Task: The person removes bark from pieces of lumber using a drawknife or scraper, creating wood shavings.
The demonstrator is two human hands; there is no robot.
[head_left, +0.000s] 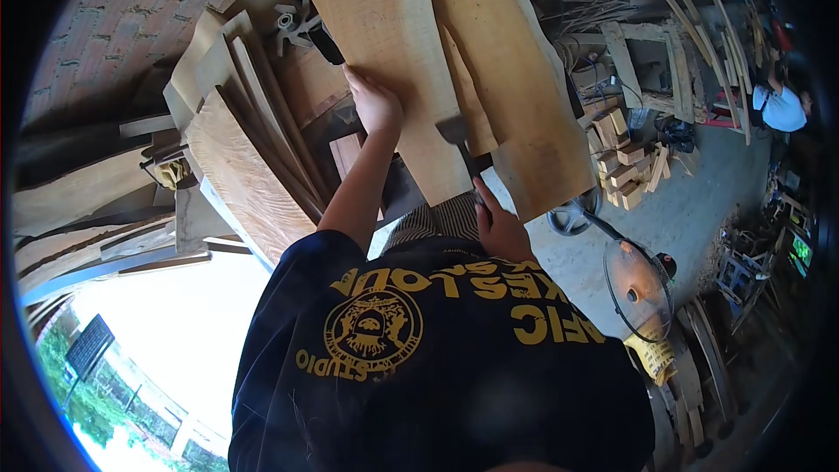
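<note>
A long pale wooden board stretches away from my body, its near end close to my waist. My left hand grips it by the left edge, the fingers partly hidden at that edge. In my right hand is a dark scraper, held by its handle; its wide flat head overlaps the board's right edge. Beside that lies a second, wider board with a wavy natural edge, and a narrow strip of wood shows between the two.
Several planks lean at the left near a brick wall. Cut wood blocks are piled on the floor at the right. A standing fan is close by my right side. Another person is at the far right.
</note>
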